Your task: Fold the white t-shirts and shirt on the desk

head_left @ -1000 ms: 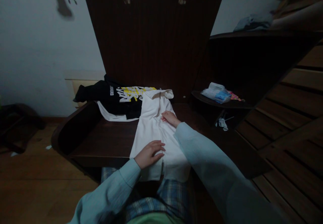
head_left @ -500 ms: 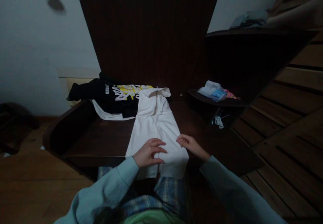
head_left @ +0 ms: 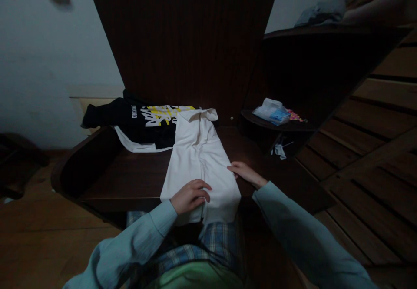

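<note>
Head view: at far left on the dark bench point(head_left: 130, 174) lies a black garment point(head_left: 112, 114) with a white and yellow print, a white band curving along its near side. Next comes the left hand point(head_left: 189, 197), over the lower part of a white garment point(head_left: 185, 161), its fingers loosely spread and the thumb apart. That garment lies lengthwise on the bench, its far end against the black one, its near end reaching past the front edge. Its right edge meets the right hand point(head_left: 246, 172); whether those fingers pinch the cloth, I cannot tell. Farther right, a plastic packet point(head_left: 272, 111) sits on a shelf point(head_left: 293, 127).
</note>
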Motion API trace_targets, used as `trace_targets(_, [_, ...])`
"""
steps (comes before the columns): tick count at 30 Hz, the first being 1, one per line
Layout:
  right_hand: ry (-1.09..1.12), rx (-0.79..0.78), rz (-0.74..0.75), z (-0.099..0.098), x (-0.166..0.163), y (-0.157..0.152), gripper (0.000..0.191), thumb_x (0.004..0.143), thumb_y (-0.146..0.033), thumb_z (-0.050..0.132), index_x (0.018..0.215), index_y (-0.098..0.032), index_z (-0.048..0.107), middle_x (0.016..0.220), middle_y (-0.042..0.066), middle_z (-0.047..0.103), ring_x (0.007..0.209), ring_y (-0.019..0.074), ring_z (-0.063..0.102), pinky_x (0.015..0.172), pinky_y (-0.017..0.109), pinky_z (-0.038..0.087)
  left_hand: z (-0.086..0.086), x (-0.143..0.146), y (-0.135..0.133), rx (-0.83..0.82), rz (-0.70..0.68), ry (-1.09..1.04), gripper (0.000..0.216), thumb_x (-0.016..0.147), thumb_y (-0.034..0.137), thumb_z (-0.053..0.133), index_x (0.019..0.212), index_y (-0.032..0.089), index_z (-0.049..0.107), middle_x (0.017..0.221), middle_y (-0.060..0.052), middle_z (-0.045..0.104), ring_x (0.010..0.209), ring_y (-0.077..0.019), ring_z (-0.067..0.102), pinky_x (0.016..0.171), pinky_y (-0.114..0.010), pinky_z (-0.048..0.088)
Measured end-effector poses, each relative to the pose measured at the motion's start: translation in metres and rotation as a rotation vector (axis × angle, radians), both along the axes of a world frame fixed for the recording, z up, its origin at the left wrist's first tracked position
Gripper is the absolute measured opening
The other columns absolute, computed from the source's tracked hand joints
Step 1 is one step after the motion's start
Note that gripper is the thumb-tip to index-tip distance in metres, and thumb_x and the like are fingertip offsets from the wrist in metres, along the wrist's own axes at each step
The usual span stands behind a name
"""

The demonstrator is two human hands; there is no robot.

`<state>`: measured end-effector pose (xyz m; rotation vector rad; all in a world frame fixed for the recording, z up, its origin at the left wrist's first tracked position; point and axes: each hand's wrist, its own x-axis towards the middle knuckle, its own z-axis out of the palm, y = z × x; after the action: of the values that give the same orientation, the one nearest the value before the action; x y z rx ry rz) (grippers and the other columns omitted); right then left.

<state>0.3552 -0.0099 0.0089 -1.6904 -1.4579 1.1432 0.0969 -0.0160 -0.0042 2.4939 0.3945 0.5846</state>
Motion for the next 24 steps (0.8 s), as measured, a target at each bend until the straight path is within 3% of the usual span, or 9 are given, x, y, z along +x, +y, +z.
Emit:
trace_targets(3, [0.302,-0.112,0.031,0.004,0.002,-0.011,0.022,0.066,-0.036,0.064,0.071,-0.017,0.053,0.068,-0.002,0.059,0.065,0.0099,0.057,0.062,0.021,0.046,0.005,-0.002,0.002,-0.157,0.005,-0.086,0.034,0.085,0.042,0.043,0.076,0.018,0.065,0.103,-0.009,0.06,0.098,-0.0185,0.053,0.089,-0.031,0.04])
trace_targets(6, [0.412,-0.18,0.112,0.007,0.005,-0.022,0.04,0.056,-0.03,0.073,0.089,-0.018,0.054,0.075,-0.001,0.063,0.072,0.012,0.061,0.067,0.023,0.048,0.008,-0.003,0.004,-0.251,0.005,-0.147,0.034,0.082,0.045,0.048,0.075,0.016,0.066,0.098,-0.01,0.062,0.096,-0.0187,0.055,0.088,-0.032,0.041])
trace_targets(9, [0.394,-0.184,0.097,0.005,0.006,-0.024,0.054,0.049,-0.024,0.077,0.096,-0.017,0.051,0.071,-0.001,0.065,0.066,0.013,0.062,0.064,0.024,0.048,0.01,-0.003,0.005,-0.306,-0.045,-0.164,0.033,0.08,0.044,0.051,0.074,0.015,0.067,0.092,-0.011,0.064,0.091,-0.0178,0.057,0.084,-0.031,0.043])
trace_targets(15, [0.37,-0.112,0.085,-0.002,0.003,-0.014,0.055,0.042,-0.024,0.081,0.089,-0.016,0.052,0.073,0.001,0.067,0.07,0.0165,0.064,0.07,0.03,0.048,0.009,-0.002,0.005,-0.308,-0.086,-0.133,0.035,0.079,0.047,0.052,0.071,0.017,0.069,0.085,-0.01,0.066,0.087,-0.0175,0.058,0.085,-0.032,0.042])
trace_targets(18, [0.328,-0.055,0.049,-0.002,-0.001,-0.015,0.056,0.038,-0.028,0.082,0.082,-0.016,0.051,0.071,0.0,0.065,0.068,0.016,0.063,0.064,0.028,0.048,0.009,-0.002,0.004,-0.292,-0.09,-0.142,0.034,0.078,0.046,0.053,0.07,0.017,0.069,0.084,-0.01,0.066,0.086,-0.0174,0.058,0.085,-0.032,0.042])
trace_targets(21, [0.265,-0.071,0.019,0.0,0.0,-0.023,0.048,0.047,-0.04,0.078,0.08,-0.016,0.052,0.067,-0.001,0.064,0.062,0.0129,0.061,0.056,0.024,0.046,0.01,-0.002,0.005,-0.315,-0.076,-0.167,0.034,0.078,0.046,0.054,0.071,0.017,0.069,0.084,-0.01,0.066,0.086,-0.0175,0.058,0.084,-0.032,0.042])
trace_targets(24, [0.258,-0.166,0.07,0.004,0.007,-0.034,0.045,0.053,-0.043,0.075,0.083,-0.016,0.054,0.068,0.0,0.064,0.063,0.0117,0.061,0.058,0.022,0.046,0.011,-0.003,0.007,-0.363,-0.045,-0.194,0.035,0.076,0.048,0.055,0.071,0.017,0.069,0.085,-0.01,0.066,0.086,-0.0182,0.058,0.082,-0.032,0.043])
